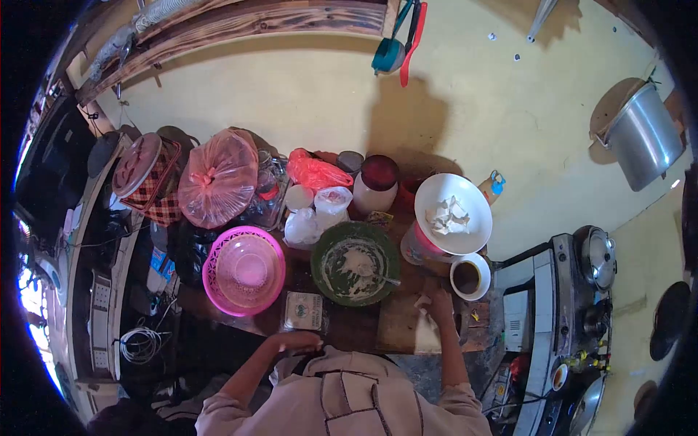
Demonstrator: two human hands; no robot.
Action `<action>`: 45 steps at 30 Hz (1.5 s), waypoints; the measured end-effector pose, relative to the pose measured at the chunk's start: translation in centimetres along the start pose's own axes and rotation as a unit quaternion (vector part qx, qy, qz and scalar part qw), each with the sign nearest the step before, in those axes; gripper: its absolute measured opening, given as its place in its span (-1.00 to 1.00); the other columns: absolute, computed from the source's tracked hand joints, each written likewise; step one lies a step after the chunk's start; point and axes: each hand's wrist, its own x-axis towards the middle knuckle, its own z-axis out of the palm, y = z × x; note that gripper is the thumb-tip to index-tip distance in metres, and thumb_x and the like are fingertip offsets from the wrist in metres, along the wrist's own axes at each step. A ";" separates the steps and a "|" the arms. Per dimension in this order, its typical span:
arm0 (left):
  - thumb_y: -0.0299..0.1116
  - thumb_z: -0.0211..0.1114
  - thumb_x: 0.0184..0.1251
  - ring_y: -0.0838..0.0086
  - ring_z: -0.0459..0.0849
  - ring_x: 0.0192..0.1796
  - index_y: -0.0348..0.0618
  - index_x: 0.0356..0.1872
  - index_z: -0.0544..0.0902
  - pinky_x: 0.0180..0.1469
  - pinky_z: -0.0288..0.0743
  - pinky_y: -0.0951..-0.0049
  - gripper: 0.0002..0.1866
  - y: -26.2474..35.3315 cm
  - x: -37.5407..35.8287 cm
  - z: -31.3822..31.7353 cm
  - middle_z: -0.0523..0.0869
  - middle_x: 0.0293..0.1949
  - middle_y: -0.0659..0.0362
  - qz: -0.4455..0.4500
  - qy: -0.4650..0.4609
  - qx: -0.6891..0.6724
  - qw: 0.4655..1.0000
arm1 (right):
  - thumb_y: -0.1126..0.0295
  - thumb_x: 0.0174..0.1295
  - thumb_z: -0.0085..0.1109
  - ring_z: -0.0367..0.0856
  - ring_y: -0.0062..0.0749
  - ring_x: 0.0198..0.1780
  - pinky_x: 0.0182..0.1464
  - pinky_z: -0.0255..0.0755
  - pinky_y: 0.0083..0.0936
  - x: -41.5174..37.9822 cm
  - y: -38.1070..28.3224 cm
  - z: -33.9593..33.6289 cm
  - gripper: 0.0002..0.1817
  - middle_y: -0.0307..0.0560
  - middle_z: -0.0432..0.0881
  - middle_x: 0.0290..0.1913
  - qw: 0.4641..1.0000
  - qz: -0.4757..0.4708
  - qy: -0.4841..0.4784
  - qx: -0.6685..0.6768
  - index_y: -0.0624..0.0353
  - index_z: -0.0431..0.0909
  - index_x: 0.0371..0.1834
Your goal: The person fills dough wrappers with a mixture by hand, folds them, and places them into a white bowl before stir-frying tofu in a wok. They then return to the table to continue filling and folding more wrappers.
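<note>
My right hand [438, 304] is closed at the far right part of a wooden cutting board [396, 327], with a small pale piece [422, 301] at its fingers; its kind is too small to tell. My left hand [299, 341] is near my body at the table's front edge, fingers stretched out, holding nothing visible. Just beyond it lies a square clear-lidded box [303, 312]. A green basin [331, 280] holds a whitish floury mix and a spoon [387, 279]. Behind my right hand are a white bowl of dark liquid [478, 293] and a larger white bowl [480, 192] with white pieces.
A pink basket [209, 280] with a bowl inside stands at the left. Along the wall are a tied pink plastic bag [218, 178], white bags [302, 227] and a red-lidded jar [374, 196]. A stove [563, 254] is to the right; a pot [643, 138] hangs above.
</note>
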 end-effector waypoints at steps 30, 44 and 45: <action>-0.33 0.27 0.04 0.44 0.54 -0.33 -0.31 -0.46 0.55 -0.36 0.41 0.37 -0.78 -1.6 7.3 -4.7 0.50 -0.39 0.06 0.026 0.560 0.227 0.797 | 0.38 -0.06 0.04 0.59 -0.04 -0.41 -0.41 0.47 -0.16 8.7 -14.5 0.4 -0.76 0.08 0.58 -0.51 0.989 -0.016 -0.102 -0.107 0.24 0.52 -0.32; -0.47 0.14 0.15 0.46 0.50 -0.25 -0.32 -0.24 0.40 -0.39 0.60 0.48 -0.81 3.0 8.4 -3.1 0.32 -0.28 0.18 -0.013 0.463 -0.190 0.866 | 0.45 -0.02 -0.03 0.60 -0.19 -0.45 -0.50 0.43 -0.26 6.1 -19.9 -4.1 -0.84 -0.03 0.57 -0.54 0.982 -0.098 -0.068 -0.143 0.20 0.53 -0.39; -0.48 0.13 0.16 0.46 0.50 -0.26 -0.31 -0.24 0.40 -0.39 0.61 0.48 -0.82 3.0 8.8 -3.0 0.32 -0.28 0.18 -0.027 0.461 -0.182 0.868 | 0.45 -0.03 -0.02 0.59 -0.22 -0.49 -0.55 0.42 -0.30 5.5 -19.7 -3.4 -0.85 -0.03 0.55 -0.59 0.980 -0.108 -0.045 -0.158 0.20 0.51 -0.41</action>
